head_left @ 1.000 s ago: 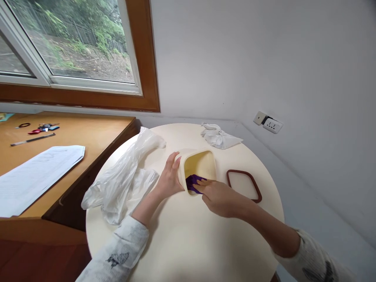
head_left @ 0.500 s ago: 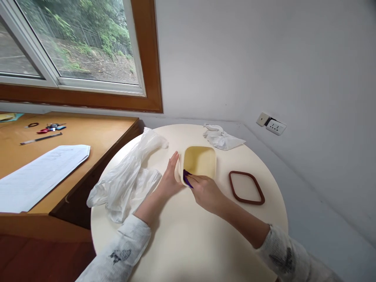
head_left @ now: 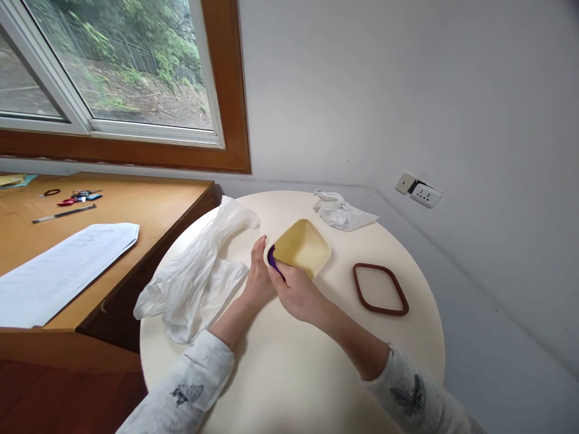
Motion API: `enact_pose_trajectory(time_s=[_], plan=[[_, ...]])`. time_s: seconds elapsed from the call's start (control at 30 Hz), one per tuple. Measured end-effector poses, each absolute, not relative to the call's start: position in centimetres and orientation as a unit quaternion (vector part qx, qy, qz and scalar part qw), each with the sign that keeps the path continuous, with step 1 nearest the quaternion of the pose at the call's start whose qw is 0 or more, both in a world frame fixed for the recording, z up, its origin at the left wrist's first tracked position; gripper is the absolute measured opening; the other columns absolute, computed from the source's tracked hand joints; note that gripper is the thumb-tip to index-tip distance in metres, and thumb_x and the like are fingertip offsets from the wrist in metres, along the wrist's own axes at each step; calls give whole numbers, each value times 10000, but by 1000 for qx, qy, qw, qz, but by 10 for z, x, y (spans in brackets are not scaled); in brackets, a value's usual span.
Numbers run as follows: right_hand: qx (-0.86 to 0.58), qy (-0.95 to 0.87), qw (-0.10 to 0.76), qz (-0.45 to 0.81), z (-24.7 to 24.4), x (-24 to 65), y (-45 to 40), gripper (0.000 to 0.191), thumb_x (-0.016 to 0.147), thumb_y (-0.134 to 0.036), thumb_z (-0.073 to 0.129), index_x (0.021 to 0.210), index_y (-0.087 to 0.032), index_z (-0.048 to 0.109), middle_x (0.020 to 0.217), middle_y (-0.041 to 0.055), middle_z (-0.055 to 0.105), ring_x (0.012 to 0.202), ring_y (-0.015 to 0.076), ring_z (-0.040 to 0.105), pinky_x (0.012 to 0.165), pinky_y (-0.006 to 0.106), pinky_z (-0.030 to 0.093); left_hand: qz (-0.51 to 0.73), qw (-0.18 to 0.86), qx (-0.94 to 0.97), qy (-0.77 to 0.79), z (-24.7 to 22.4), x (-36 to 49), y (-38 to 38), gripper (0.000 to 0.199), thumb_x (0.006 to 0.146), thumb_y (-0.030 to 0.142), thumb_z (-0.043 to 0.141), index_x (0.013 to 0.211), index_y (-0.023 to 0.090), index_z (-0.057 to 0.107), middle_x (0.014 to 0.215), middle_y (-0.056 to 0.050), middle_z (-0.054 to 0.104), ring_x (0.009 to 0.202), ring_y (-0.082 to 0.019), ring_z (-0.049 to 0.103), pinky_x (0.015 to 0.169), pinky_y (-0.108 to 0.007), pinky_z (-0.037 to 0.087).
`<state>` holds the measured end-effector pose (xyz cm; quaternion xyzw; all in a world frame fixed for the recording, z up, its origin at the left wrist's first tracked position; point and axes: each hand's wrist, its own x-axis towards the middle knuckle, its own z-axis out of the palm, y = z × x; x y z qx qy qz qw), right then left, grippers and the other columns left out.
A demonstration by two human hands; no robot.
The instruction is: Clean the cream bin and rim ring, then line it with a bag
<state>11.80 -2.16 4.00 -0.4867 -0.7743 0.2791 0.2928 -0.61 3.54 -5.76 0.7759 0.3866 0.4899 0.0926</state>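
A pale yellow square container (head_left: 304, 246) is tilted and turned cornerwise above the round table. My left hand (head_left: 259, 274) holds its left side from outside, fingers behind the wall. My right hand (head_left: 296, 289) pinches a purple cloth (head_left: 274, 263) against the inside of the left corner, the thumb near the rim. Most of the cloth is hidden by the fingers. To the right, a brown rounded-square ring (head_left: 380, 289) lies flat, touched by neither hand.
Crumpled clear plastic (head_left: 194, 277) covers the left of the round white table (head_left: 289, 374). A white crumpled bag (head_left: 344, 212) lies at the back. On the wooden desk (head_left: 172, 199) are papers (head_left: 67, 271), a pen (head_left: 63, 214) and keys (head_left: 84, 196).
The container has turned so that a corner points left. My right hand has moved left and slightly up with the purple cloth; my left hand has shifted slightly left.
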Motion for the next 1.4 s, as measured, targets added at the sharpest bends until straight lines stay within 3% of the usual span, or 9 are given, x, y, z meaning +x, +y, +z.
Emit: enact_pose_trajectory(time_s=[0.13, 0.2, 0.5, 0.63, 0.87, 1.1, 1.23, 1.4], plan=[[-470, -815, 188, 283, 50, 144, -27, 319, 909, -260, 247, 765, -185, 522, 650, 14, 545, 565, 127, 468, 531, 237, 339, 504, 49, 767, 394, -53, -4, 37, 1007, 647, 343, 678, 1389, 215, 8, 1384, -166, 231, 1282, -370, 269, 1036, -522, 306], [-470, -838, 112, 255, 55, 156, -27, 295, 886, -220, 273, 727, -178, 518, 611, 16, 532, 529, 124, 444, 508, 243, 314, 504, 37, 781, 366, -49, -3, 39, 1040, 613, 359, 703, 1391, 228, 24, 1368, -154, 254, 1261, -359, 305, 1025, -518, 325], [-449, -867, -102, 190, 30, 152, 17, 234, 837, -216, 392, 1004, -168, 548, 876, 75, 659, 692, 179, 603, 546, 254, 428, 478, 45, 827, 292, -41, -3, 37, 1088, 555, 357, 757, 1390, 240, 70, 1365, -184, 252, 1269, -377, 278, 1011, -548, 320], [-430, -880, -110, 168, 20, 141, 35, 250, 792, -188, 477, 1026, -152, 559, 1009, 85, 649, 832, 192, 618, 649, 253, 468, 468, 33, 836, 286, -41, -3, 37, 1048, 571, 329, 746, 1384, 250, 89, 1371, -183, 241, 1276, -373, 275, 1016, -549, 309], [-510, -845, -141, 77, 20, 141, 40, 303, 796, -144, 471, 1080, -108, 570, 1104, 179, 607, 1021, 296, 569, 816, 396, 449, 452, -2, 836, 311, -43, -4, 39, 1016, 531, 237, 743, 1361, 227, 156, 1347, -182, 295, 1250, -364, 322, 988, -547, 332], [-542, -818, -178, 78, 45, 158, 24, 240, 773, -155, 462, 952, -112, 617, 955, 154, 656, 848, 278, 624, 649, 349, 474, 458, 38, 826, 325, -41, -7, 40, 1054, 517, 235, 722, 1375, 202, 110, 1331, -181, 322, 1225, -353, 353, 989, -506, 363], [-496, -852, -139, 92, 69, 177, -8, 261, 839, -164, 360, 933, -152, 603, 923, 101, 660, 805, 229, 617, 639, 309, 446, 451, 65, 823, 340, -38, -6, 40, 1066, 516, 240, 727, 1378, 223, 101, 1348, -167, 300, 1241, -359, 332, 993, -516, 362], [-383, -909, 11, 166, 76, 184, -38, 302, 905, -193, 273, 986, -159, 562, 965, 72, 642, 854, 182, 581, 764, 309, 426, 440, 117, 821, 345, -32, -7, 38, 1095, 519, 277, 750, 1382, 276, 75, 1362, -138, 275, 1267, -342, 302, 1013, -528, 339]])
